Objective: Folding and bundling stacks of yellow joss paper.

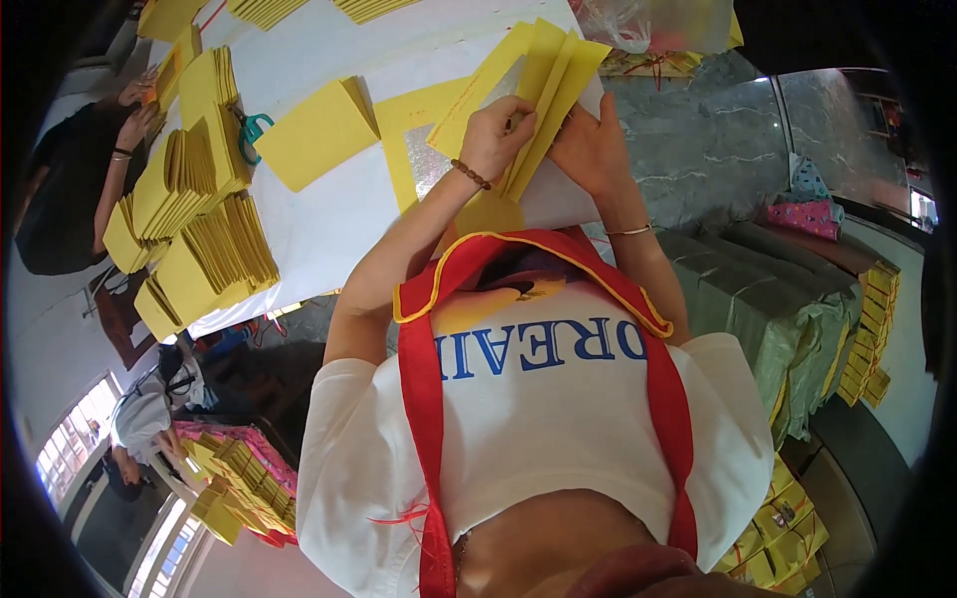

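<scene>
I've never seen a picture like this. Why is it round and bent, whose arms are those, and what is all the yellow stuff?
It comes from a wide fisheye camera worn on a person's head, looking down, so straight edges curve and the wearer's own chest, in a white shirt and red apron, fills the lower part. No machine is here, only two bare hands. The left hand, with a bead bracelet, and the right hand, with a thin bangle, together grip a fan of folded yellow paper sheets over a white table. On the table lie a loose yellow sheet, many stacks of folded yellow paper and green-handled scissors. At the far left, another person's hands work at the same table.
</scene>
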Available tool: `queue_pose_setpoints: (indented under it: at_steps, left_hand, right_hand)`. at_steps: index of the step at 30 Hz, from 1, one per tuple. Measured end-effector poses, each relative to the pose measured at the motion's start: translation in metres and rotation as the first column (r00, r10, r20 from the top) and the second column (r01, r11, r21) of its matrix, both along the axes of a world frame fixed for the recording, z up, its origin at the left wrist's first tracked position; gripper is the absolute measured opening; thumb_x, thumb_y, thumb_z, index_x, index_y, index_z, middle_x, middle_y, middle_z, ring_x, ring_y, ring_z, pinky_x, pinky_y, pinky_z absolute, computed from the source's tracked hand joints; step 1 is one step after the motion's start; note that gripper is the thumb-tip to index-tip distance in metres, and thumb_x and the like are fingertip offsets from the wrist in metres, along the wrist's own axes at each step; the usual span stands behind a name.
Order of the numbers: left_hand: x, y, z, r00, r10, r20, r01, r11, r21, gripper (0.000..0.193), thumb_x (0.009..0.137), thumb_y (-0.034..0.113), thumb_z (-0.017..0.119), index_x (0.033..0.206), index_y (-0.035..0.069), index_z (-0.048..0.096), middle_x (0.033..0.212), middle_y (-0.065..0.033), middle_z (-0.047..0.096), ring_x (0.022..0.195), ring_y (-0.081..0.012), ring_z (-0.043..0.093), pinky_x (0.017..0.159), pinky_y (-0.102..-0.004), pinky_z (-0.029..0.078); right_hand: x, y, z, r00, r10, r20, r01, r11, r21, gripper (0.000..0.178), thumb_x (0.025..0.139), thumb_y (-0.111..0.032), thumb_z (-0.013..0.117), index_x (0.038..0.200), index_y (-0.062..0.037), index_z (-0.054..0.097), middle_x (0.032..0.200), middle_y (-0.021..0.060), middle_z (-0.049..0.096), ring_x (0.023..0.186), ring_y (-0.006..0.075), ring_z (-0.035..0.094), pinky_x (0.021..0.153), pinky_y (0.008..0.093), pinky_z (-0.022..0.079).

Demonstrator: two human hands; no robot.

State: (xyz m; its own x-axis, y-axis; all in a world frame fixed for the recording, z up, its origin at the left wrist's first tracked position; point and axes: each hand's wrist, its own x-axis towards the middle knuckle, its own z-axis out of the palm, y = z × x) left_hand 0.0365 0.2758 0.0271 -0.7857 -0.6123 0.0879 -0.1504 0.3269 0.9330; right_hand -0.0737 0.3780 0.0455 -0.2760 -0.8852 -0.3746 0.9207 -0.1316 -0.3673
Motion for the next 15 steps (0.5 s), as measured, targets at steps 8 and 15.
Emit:
queue_pose_setpoints:
  at_steps: [8, 15]
  left_hand:
    - [-0.0021, -0.0032, -0.0023, 0.990, -0.093, -0.109, 0.063, 0.965, -0.253, 0.022, 0.079, 0.013, 0.058, 0.101, 0.006, 0.060, 0.082, -0.0142, 0.059, 0.066, -0.0258, 0.059, 0.058, -0.0329, 0.047]
    - [-0.0033, 0.0007, -0.0005, 0.996, -0.079, -0.047, 0.068, 0.979, -0.192, 0.039, 0.072, 0.025, 0.071, 0.105, 0.005, 0.060, 0.095, -0.0144, 0.060, 0.082, -0.0281, 0.060, 0.070, -0.0330, 0.049]
  right_hand:
    - [0.0019, 0.0002, -0.0007, 0.999, 0.039, -0.023, -0.039, 0.999, -0.030, 0.076, 0.088, -0.061, 0.018, 0.138, -0.0040, 0.021, 0.138, 0.0123, 0.031, 0.126, 0.0276, 0.031, 0.104, 0.0443, 0.022]
    - [0.0060, -0.0010, 0.0064, 0.998, 0.035, -0.056, -0.037, 0.999, -0.035, 0.078, 0.087, -0.064, 0.013, 0.137, -0.0042, 0.024, 0.134, 0.0128, 0.035, 0.123, 0.0263, 0.034, 0.104, 0.0414, 0.024]
